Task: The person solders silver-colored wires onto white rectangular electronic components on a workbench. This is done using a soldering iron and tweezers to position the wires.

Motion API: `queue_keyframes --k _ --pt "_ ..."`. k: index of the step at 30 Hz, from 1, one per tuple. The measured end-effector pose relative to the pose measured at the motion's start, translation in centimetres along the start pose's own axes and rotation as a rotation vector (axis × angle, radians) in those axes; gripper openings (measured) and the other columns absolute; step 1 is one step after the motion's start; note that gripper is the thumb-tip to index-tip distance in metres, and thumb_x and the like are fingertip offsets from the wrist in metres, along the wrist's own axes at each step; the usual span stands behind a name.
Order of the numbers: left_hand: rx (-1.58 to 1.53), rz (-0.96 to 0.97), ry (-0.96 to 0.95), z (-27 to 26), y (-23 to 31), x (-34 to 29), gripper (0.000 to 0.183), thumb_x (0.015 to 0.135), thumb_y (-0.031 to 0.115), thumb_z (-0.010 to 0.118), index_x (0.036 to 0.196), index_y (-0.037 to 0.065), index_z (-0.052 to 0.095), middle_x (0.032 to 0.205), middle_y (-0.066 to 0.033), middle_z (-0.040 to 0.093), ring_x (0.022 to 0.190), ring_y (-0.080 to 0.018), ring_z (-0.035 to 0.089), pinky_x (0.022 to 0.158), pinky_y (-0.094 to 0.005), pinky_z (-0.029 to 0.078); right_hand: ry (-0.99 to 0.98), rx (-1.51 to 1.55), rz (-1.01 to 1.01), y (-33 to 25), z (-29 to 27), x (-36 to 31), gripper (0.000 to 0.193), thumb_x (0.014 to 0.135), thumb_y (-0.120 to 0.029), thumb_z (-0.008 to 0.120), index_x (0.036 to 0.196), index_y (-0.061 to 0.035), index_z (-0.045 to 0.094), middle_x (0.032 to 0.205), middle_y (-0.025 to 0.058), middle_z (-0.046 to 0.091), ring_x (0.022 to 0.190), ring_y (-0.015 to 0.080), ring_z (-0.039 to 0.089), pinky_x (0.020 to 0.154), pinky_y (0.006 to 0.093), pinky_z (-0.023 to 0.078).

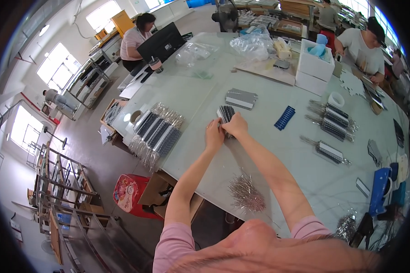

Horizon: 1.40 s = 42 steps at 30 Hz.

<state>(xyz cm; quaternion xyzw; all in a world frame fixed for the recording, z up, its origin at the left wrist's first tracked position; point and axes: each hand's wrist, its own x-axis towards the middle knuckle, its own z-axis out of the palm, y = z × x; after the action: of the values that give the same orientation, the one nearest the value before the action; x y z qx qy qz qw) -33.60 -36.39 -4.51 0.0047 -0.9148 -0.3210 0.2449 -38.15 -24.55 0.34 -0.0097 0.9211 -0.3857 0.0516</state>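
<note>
Both hands meet near the middle of the table around a small stack of dark grey and white striped strips (pixel 225 112). My left hand (pixel 214 134) closes on its near left side, and my right hand (pixel 236 126) grips it from the right. The fingers partly hide the stack. Just beyond lies a flat group of grey strips with a white band (pixel 241 98). To the right is a dark blue slotted piece (pixel 284 118). Between my forearms, a loose bunch of thin silvery wires (pixel 247 193) rests near the table's front edge.
Striped bundles with wire fringes (pixel 156 132) lie left, and similar bundles (pixel 331 119) lie right. A white foam box (pixel 315 68), plastic bags (pixel 253 45) and a monitor (pixel 163 43) stand farther back. A blue tool (pixel 379 191) is at right. Two people work across the table.
</note>
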Motion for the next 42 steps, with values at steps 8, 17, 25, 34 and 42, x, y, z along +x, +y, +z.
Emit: queue_keyframes --k 8,17,25,34,42 --pt "0.038 -0.024 -0.036 0.5 0.8 -0.3 0.038 0.088 0.01 0.057 0.125 0.004 0.058 0.119 -0.0183 0.064 0.122 -0.037 0.053 0.101 -0.0468 0.041 -0.012 -0.025 -0.031 0.5 -1.0 0.4 0.069 0.064 -0.032 0.077 0.113 0.0068 0.048 0.099 0.0223 0.069 0.095 0.0368 0.069 0.082 0.0422 0.056" --pt "0.152 -0.035 0.023 2.9 1.8 1.6 0.04 0.089 0.018 0.058 0.127 0.008 0.057 0.123 -0.0114 0.063 0.124 -0.0288 0.053 0.1 -0.0461 0.039 -0.2 -0.348 -0.293 0.9 -3.7 7.0 0.075 0.062 -0.032 0.077 0.123 0.002 0.05 0.109 0.0234 0.067 0.103 0.0356 0.066 0.089 0.0411 0.054" --pt "0.185 -0.047 -0.039 2.8 2.3 1.8 0.042 0.091 0.022 0.057 0.131 0.01 0.056 0.13 -0.0088 0.061 0.13 -0.0254 0.048 0.105 -0.0446 0.033 -0.241 -0.523 -0.321 0.3 -4.5 9.4 0.083 0.062 -0.032 0.078 0.135 -0.0069 0.046 0.133 0.0199 0.051 0.123 0.0364 0.054 0.102 0.0437 0.047" --pt "0.239 0.013 -0.038 3.0 1.8 1.4 0.041 0.091 0.021 0.058 0.13 0.012 0.056 0.137 -0.0049 0.058 0.133 -0.0255 0.046 0.106 -0.0465 0.032 -0.168 -0.477 -0.345 1.2 -3.9 9.6 0.085 0.061 -0.033 0.078 0.135 -0.008 0.047 0.135 0.0204 0.045 0.128 0.0379 0.044 0.107 0.0471 0.041" --pt "0.238 0.034 -0.032 3.1 2.2 1.5 0.037 0.089 0.02 0.058 0.124 0.009 0.061 0.138 -0.008 0.057 0.133 -0.0253 0.046 0.106 -0.044 0.032 -0.149 -0.454 -0.313 2.0 -3.4 11.2 0.081 0.057 -0.039 0.081 0.124 -0.0007 0.057 0.126 0.0236 0.052 0.126 0.0394 0.045 0.108 0.041 0.041"
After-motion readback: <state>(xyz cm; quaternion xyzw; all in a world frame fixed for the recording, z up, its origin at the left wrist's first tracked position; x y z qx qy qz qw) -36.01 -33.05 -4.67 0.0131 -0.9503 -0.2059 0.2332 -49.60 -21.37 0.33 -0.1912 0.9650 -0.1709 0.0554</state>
